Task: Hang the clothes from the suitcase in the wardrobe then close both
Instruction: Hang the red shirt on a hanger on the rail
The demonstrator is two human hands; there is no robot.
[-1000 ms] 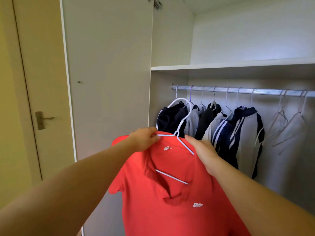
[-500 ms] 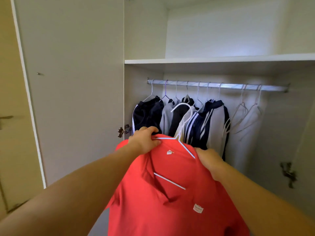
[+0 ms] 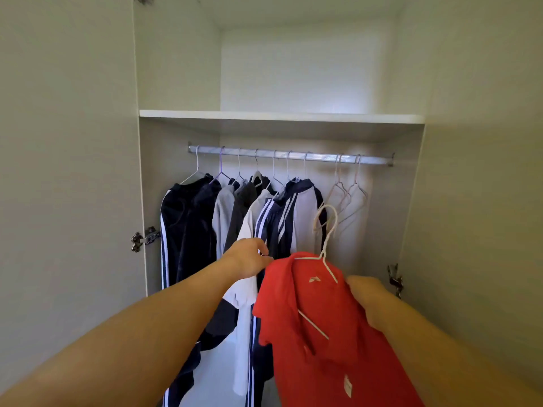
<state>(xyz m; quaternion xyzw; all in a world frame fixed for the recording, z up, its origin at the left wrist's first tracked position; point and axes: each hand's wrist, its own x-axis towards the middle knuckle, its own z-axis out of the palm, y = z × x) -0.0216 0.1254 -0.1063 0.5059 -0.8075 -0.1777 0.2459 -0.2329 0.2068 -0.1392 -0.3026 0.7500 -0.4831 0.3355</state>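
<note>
A red polo shirt (image 3: 320, 324) hangs on a white wire hanger (image 3: 326, 230) in front of the open wardrobe. My left hand (image 3: 249, 258) pinches the shirt's left shoulder. My right hand (image 3: 367, 292) grips the right shoulder over the hanger arm. The hanger's hook points up, well below the metal rail (image 3: 293, 156) and just in front of the hung clothes. Several dark, grey and white garments (image 3: 235, 218) hang on the rail's left and middle. The suitcase is out of view.
Two bare hangers (image 3: 349, 195) hang at the rail's right end, with a gap beside them. A white shelf (image 3: 279, 116) runs above the rail. The wardrobe doors stand open at left (image 3: 67, 171) and right (image 3: 482, 201), with hinges showing.
The view has swung right to face the wardrobe's inside. Both hands have carried the red shirt to the right and closer to the rail, and the shirt now hangs turned edge-on.
</note>
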